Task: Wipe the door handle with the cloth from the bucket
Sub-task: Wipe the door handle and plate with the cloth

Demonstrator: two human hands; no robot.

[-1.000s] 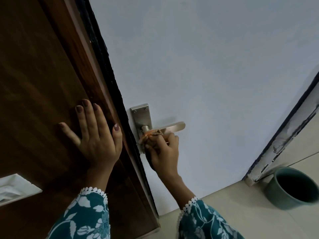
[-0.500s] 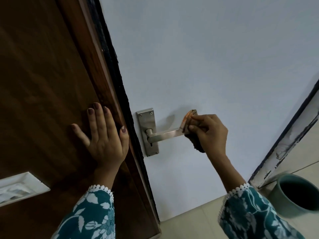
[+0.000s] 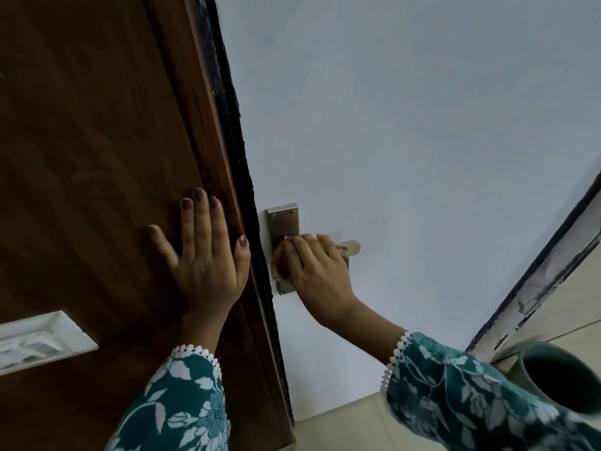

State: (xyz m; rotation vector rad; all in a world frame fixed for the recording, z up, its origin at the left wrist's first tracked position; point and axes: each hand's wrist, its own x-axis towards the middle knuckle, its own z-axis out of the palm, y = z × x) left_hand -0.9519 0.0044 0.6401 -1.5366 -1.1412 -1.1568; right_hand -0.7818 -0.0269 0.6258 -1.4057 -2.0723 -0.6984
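A silver lever door handle (image 3: 349,248) on a steel backplate (image 3: 283,220) is fixed to the white door face. My right hand (image 3: 317,271) covers the inner end of the lever and presses a small orange-brown cloth (image 3: 279,262) against the plate; only the cloth's left edge shows past my fingers. My left hand (image 3: 208,252) lies flat with fingers spread on the dark brown wooden surface, just left of the door's edge. The green bucket (image 3: 559,375) stands on the floor at the lower right.
A white light-switch plate (image 3: 35,340) sits on the brown surface at the lower left. A chipped dark-edged frame (image 3: 533,288) runs diagonally at the right. Beige floor tiles (image 3: 341,428) lie below the door.
My right hand has slid with the cloth from the lever's outer tip back to its inner end at the backplate. The left hand stays flat on the wood.
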